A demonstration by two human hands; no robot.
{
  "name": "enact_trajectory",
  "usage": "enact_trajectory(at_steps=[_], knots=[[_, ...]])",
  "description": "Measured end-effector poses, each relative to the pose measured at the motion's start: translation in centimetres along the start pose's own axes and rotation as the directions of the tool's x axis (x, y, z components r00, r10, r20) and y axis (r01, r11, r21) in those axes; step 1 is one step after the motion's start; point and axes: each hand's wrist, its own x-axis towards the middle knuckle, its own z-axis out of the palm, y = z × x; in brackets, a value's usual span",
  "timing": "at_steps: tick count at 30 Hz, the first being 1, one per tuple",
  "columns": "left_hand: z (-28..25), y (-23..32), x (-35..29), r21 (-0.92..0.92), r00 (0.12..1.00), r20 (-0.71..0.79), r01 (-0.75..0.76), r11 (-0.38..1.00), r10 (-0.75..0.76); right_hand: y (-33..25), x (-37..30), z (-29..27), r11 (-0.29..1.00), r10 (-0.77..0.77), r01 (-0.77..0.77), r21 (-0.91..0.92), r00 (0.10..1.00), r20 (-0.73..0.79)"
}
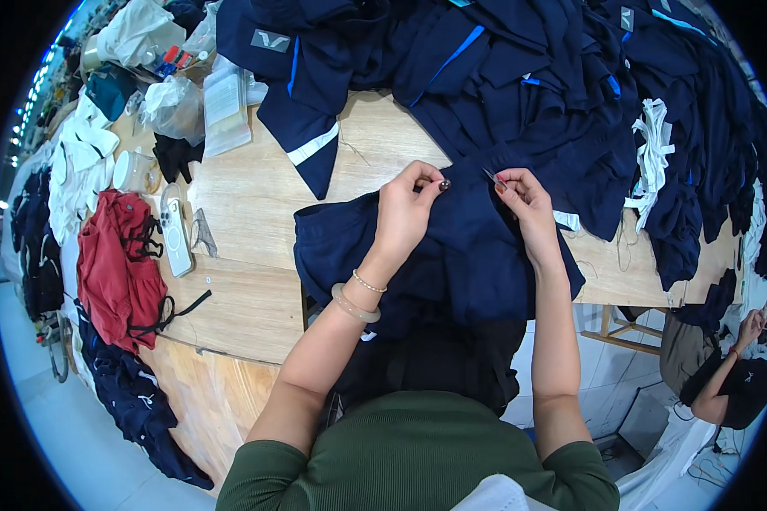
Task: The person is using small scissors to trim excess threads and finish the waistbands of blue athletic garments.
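Observation:
Navy trousers or shorts [477,255] lie across the table edge and my lap, with a gathered waistband at the left. Above them my left hand [409,204] is closed in a pinch; whatever sits between its fingertips is too small to make out. A short way to the right, my right hand [524,200] grips small thread snips [489,175], their pointed metal tips angled toward the left hand. The fingers hide most of the snips. The two hands are apart.
More navy garments [537,111] with blue and white trim heap up at the far side. White strips [652,153] hang at the right. Left on the wooden table [239,298] are a phone [176,232], a red garment [119,264] and plastic bags [172,109]. Another person [733,383] sits at the lower right.

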Motion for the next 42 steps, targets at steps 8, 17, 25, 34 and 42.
enact_trajectory(at_steps=[8,17,25,34,42], knots=[[-0.9,0.5,0.5,-0.446,0.995,-0.007,0.086,0.891,-0.1,-4.0,-0.1,0.5,0.86,-0.327,0.322,-0.395,0.943,0.057],[-1.3,0.7,0.7,-0.494,0.991,0.035,0.132,0.86,-0.132,-6.3,-0.2,3.2,0.299,-0.505,0.533,-0.791,0.792,0.343],[-1.3,0.8,0.7,-0.51,0.987,0.032,0.153,0.846,-0.159,-6.6,0.0,3.8,0.238,-0.48,0.535,-0.811,0.79,0.381],[-1.4,0.8,0.8,-0.563,0.985,0.034,0.161,0.811,-0.171,-6.5,0.1,3.6,0.28,-0.482,0.509,-0.814,0.808,0.339],[-1.4,1.0,0.7,-0.564,0.987,0.049,0.156,0.811,-0.156,-6.2,0.4,4.0,0.294,-0.485,0.53,-0.795,0.8,0.353]])
